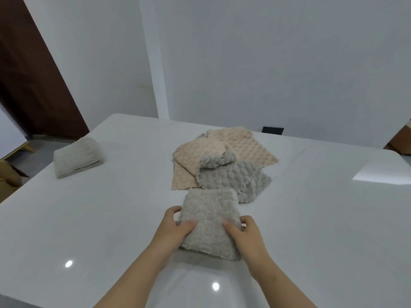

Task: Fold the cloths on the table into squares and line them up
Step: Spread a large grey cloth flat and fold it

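A folded beige-grey fluffy cloth point(210, 218) lies square on the white table point(100, 218) just in front of me. My left hand point(172, 230) grips its left edge, thumb on top, fingers under the side. My right hand point(245, 234) holds its right edge the same way. Behind it lies a loose pile: a grey cloth point(233, 181) with a turned-over corner on top of two peach cloths point(233, 143). A folded cream cloth point(77, 157) sits alone at the far left of the table.
The table's left edge runs near the folded cream cloth, with a dark wooden door point(33, 74) and floor beyond. White walls stand behind the far edge. A small black object point(272, 130) sits at the far edge.
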A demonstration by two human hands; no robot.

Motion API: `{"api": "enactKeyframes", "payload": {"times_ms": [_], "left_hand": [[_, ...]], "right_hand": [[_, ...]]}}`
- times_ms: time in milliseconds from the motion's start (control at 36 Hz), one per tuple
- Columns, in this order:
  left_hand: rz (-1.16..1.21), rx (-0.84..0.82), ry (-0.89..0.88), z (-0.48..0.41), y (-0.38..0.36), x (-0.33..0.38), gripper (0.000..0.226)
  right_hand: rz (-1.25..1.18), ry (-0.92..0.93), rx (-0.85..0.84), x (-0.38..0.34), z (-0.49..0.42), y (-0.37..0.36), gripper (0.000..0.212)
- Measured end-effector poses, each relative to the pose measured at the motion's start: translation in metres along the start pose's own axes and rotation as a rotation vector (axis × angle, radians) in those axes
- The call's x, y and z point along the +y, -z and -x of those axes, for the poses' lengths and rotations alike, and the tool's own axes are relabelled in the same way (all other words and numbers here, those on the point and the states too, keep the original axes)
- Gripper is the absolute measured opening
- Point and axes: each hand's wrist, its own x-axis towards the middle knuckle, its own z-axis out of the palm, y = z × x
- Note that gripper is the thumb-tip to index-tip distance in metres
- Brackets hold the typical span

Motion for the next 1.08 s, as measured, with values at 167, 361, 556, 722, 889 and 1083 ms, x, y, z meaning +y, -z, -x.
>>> {"api": "enactKeyframes", "payload": {"times_ms": [167, 361, 556, 722, 889, 1083], "left_hand": [[-0.027, -0.035, -0.101, 0.001, -0.095, 0.023, 0.041], [-0.142, 0.019, -0.176, 0.005, -0.220, 0.028, 0.022], [-0.141, 0.016, -0.143, 0.021, -0.326, 0.035, 0.025], [-0.142, -0.038, -0.101, 0.025, -0.397, 0.040, 0.025], [-0.164, -0.095, -0.070, 0.017, -0.453, 0.048, 0.029], [-0.210, -0.183, -0.068, 0.011, -0.511, 0.047, 0.027]], "right_hand": [[-0.049, 0.022, -0.002, 0.005, -0.015, 0.097, 0.016], [-0.059, 0.028, -0.085, 0.012, -0.024, 0.222, 0.025], [-0.048, 0.002, -0.110, 0.034, -0.018, 0.327, 0.034], [-0.054, -0.005, -0.032, 0.047, -0.022, 0.396, 0.038], [-0.054, 0.009, 0.122, 0.062, -0.031, 0.448, 0.036], [-0.094, 0.012, 0.299, 0.083, -0.039, 0.498, 0.034]]}}
